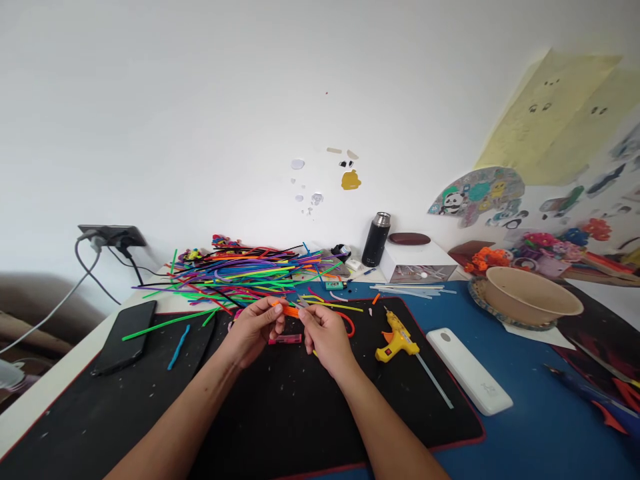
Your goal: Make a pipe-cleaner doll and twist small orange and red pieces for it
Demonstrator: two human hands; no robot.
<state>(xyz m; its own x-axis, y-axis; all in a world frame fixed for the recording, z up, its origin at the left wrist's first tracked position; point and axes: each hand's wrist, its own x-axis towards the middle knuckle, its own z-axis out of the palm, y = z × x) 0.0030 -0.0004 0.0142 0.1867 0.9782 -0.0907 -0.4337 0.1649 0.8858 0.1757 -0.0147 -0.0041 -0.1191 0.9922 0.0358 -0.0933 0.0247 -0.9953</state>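
Observation:
My left hand (255, 329) is closed, its thumb and fingers pinching one end of a bent orange pipe cleaner (290, 311). At the other end, my right hand (329, 339) is also closed on it. A grey metal tip (303, 303) shows beside my right fingers; the tool it belongs to is mostly hidden. An orange-red loop (351, 325) sticks out behind my right hand. Below the held piece, a pink object (285, 339) lies on the black mat (280, 413). A big pile of coloured pipe cleaners (255, 270) spreads out beyond both hands.
A yellow glue gun (399, 340) lies right of my hands, beside a white power bank (470, 371). On the left are a black phone (127, 337) and a short blue pipe cleaner (179, 347). A black flask (376, 240), white box (417, 260) and beige bowl (533, 293) stand farther back.

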